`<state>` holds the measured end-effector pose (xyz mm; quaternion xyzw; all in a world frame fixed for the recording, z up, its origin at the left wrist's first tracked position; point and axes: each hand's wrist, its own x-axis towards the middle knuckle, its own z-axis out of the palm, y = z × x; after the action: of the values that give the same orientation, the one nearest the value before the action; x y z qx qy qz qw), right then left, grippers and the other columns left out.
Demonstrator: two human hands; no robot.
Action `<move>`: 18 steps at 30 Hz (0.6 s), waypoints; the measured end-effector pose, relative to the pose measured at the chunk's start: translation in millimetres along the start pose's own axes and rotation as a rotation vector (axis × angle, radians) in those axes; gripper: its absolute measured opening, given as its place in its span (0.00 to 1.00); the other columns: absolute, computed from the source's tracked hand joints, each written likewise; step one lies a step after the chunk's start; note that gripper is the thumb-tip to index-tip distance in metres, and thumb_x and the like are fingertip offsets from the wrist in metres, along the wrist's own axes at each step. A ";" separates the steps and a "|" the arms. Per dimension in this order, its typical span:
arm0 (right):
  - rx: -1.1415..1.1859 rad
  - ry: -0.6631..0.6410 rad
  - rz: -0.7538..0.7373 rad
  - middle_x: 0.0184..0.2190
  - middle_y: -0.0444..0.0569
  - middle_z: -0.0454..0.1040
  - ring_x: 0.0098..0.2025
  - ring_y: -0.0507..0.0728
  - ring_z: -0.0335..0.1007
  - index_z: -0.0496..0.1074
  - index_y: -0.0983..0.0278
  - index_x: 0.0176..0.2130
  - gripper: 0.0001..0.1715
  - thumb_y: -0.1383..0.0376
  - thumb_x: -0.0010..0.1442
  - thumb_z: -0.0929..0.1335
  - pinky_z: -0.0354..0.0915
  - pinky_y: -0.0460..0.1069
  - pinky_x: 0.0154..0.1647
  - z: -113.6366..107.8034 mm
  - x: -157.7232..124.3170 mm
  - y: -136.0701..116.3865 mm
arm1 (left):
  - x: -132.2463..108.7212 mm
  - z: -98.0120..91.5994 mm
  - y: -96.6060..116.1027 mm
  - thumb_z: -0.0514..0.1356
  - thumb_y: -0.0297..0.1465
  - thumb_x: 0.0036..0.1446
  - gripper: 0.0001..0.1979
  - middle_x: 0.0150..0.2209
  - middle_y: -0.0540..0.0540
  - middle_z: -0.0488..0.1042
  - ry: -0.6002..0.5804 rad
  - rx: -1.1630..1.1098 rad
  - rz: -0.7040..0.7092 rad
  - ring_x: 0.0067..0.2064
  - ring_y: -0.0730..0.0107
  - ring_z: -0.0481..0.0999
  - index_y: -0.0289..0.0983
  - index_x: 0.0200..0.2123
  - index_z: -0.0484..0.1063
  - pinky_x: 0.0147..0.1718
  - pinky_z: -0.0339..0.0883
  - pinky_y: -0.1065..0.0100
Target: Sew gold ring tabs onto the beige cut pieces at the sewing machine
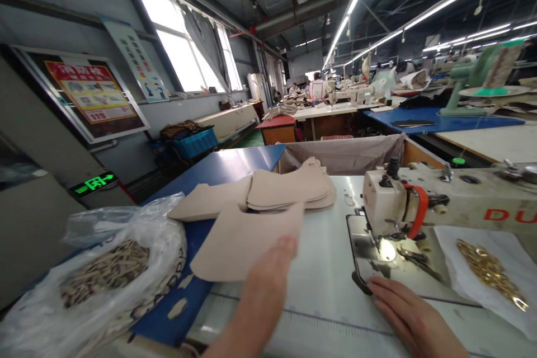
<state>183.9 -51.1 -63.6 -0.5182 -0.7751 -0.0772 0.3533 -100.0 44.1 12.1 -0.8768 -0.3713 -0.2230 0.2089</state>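
My left hand (268, 277) is closed on the near edge of a flat beige cut piece (241, 240), thumb on top, and holds it just above the table. Behind it lies a stack of the same beige pieces (289, 187) and one more piece (205, 201) to its left. My right hand (413, 319) rests flat and open on the pale sewing table (323, 268), just in front of the needle plate (369, 251) of a white sewing machine (440, 196). The machine's lamp lights the needle area.
A clear plastic bag of printed strips (104, 274) lies at the left on a blue table (222, 168). Gold metal parts (486, 271) sit on a white cloth at the right. A cloth-lined bin (344, 154) stands behind the table. More workstations and people fill the hall beyond.
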 end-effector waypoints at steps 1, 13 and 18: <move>0.011 0.006 0.017 0.46 0.50 0.76 0.46 0.56 0.75 0.74 0.61 0.48 0.18 0.60 0.65 0.61 0.70 0.45 0.48 0.4 0.9 -0.5 | -12.2 14.1 29.8 0.43 0.18 0.56 0.25 0.48 0.43 0.77 0.005 -0.053 0.051 0.49 0.71 0.76 0.34 0.54 0.67 0.49 0.68 0.71; 0.026 -0.384 -0.078 0.61 0.51 0.59 0.60 0.62 0.60 0.63 0.60 0.59 0.25 0.60 0.64 0.60 0.64 0.57 0.56 23.4 17.4 -9.3 | -53.3 67.7 131.8 0.48 0.32 0.64 0.15 0.31 0.54 0.81 0.367 -0.323 0.198 0.32 0.77 0.80 0.43 0.35 0.75 0.30 0.73 0.80; -0.079 -0.386 -0.140 0.62 0.51 0.55 0.60 0.63 0.59 0.53 0.60 0.63 0.31 0.56 0.64 0.61 0.65 0.58 0.55 17.3 17.3 -12.5 | -46.6 -43.2 -50.5 0.48 0.35 0.62 0.16 0.49 0.46 0.76 -0.059 -0.123 -0.271 0.49 0.69 0.75 0.40 0.46 0.72 0.49 0.69 0.67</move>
<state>161.3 -35.4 -62.5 -0.4817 -0.8588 -0.0314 0.1715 -176.9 27.3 31.9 -0.8359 -0.4779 -0.2456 0.1119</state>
